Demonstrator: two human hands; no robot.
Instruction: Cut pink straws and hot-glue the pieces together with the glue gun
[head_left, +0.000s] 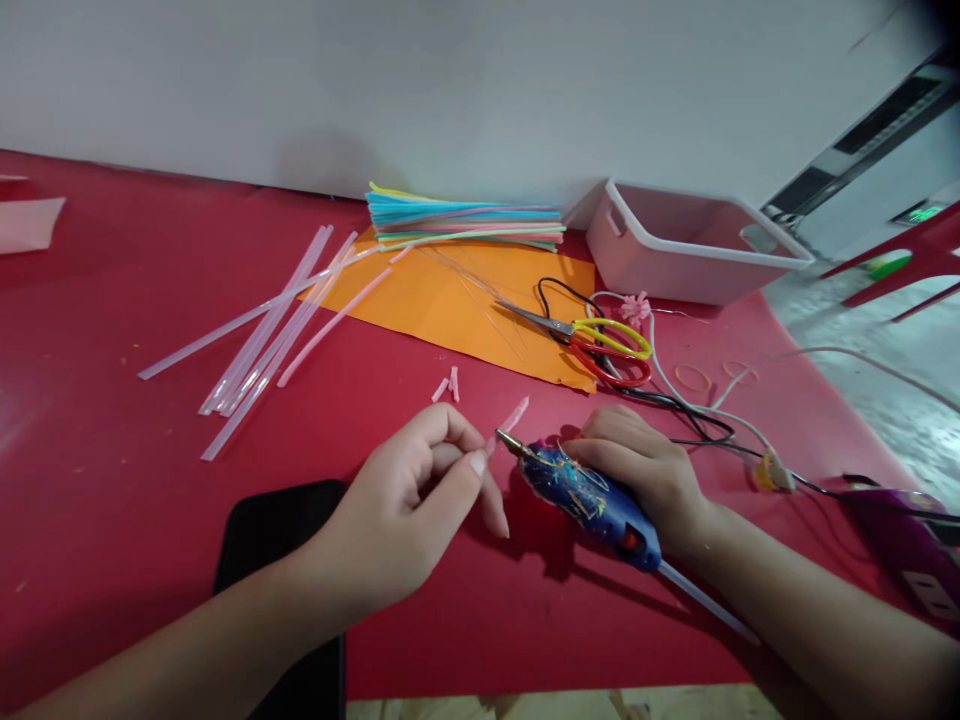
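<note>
My right hand [637,465] is wrapped round a blue hot glue gun [592,505], its body smeared with dried glue. A clear glue stick [709,602] juts from its rear end. Between thumb and finger of my left hand [420,495] is a short piece of pink pipe cleaner [515,414]. The gun's metal nozzle [511,442] meets or nearly meets this piece; whether they touch I cannot tell. Just beyond my left hand lie a few short pink cut pieces [453,384] on the red table [420,650].
Scissors [585,340] with yellow and red handles and a bundle of coloured pipe cleaners [465,218] lie on orange paper [450,300]. Glue sticks [270,340] lie left. A pink bin [675,260], cables [697,425] and a purple power strip [896,545] are right. A black phone [285,510] sits under my left forearm.
</note>
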